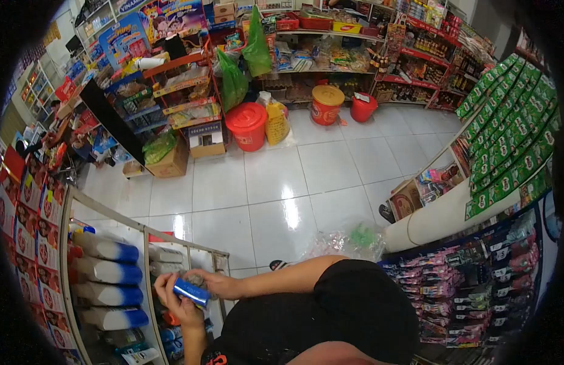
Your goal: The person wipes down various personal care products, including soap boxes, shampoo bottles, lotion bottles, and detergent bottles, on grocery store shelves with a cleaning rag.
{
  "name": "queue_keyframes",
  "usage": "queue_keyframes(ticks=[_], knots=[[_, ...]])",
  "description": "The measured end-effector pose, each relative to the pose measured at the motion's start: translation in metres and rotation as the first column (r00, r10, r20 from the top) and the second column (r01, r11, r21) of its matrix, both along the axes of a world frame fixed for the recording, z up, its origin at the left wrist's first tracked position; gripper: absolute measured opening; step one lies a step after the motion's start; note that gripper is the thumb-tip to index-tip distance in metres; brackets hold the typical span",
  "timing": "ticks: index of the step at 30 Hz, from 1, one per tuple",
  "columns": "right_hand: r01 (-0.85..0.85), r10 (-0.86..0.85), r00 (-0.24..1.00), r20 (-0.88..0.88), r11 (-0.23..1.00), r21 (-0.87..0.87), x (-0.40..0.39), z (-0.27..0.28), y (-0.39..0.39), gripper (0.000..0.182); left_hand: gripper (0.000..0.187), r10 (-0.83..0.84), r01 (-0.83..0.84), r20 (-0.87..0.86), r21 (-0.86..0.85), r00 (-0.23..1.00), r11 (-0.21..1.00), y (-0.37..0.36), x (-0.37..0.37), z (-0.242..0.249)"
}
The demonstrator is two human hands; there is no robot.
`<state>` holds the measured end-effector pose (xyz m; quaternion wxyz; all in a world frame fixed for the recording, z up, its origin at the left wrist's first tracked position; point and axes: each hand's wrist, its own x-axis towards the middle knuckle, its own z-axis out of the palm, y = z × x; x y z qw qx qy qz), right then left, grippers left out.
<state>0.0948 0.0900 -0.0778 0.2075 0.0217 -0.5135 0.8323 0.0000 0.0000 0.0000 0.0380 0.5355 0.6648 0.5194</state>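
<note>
My left hand (177, 302) is wrapped round a shiny blue cylindrical container (192, 292), held tilted in front of the shelf at the lower left. Close against the container is my right hand (216, 285), its fingers curled on a crumpled greyish cloth (197, 280). The cloth appears to touch the container's upper side; the fingertips are partly hidden. Beside my left hand, large white bottles with blue ends (111, 274) lie in a row on the shelf unit (149, 286).
Hanging pink packets (458, 280) and green sachet strips (507, 134) are on the right. A clear plastic bag (339, 243) lies on the tiled floor (276, 219). Across the aisle stand a red lidded bucket (246, 126), a yellow-lidded bucket (326, 104) and stocked shelves.
</note>
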Motion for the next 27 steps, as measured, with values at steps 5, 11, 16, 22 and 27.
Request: queue_keyframes(ticks=[5,11,16,22,27], knots=[[0.153,-0.154,0.986,0.058,0.988,0.017,0.004,0.004,-0.013,0.044,0.075,-0.074,0.070,-0.108,-0.045,0.991,0.997,-0.010,0.002,0.000],[0.216,-0.201,0.972,0.123,0.969,-0.120,0.025,0.040,0.008,0.033,0.040,-0.061,0.061,0.009,-0.213,0.998,0.975,-0.016,-0.020,-0.004],[0.283,-0.346,0.938,-0.017,0.736,0.615,0.008,0.044,0.019,0.049,0.037,0.021,-0.054,-0.168,-0.195,0.986,0.979,-0.011,-0.020,0.003],[-0.031,-0.057,0.991,0.124,0.789,0.614,0.001,0.069,0.043,0.059,0.023,0.112,-0.109,-0.242,0.024,0.964,0.994,-0.009,-0.017,0.009],[-0.260,0.185,0.963,0.196,0.825,0.501,-0.012,0.060,0.055,0.058,0.029,0.359,-0.367,0.080,0.150,0.930,0.918,-0.015,-0.002,0.008]])
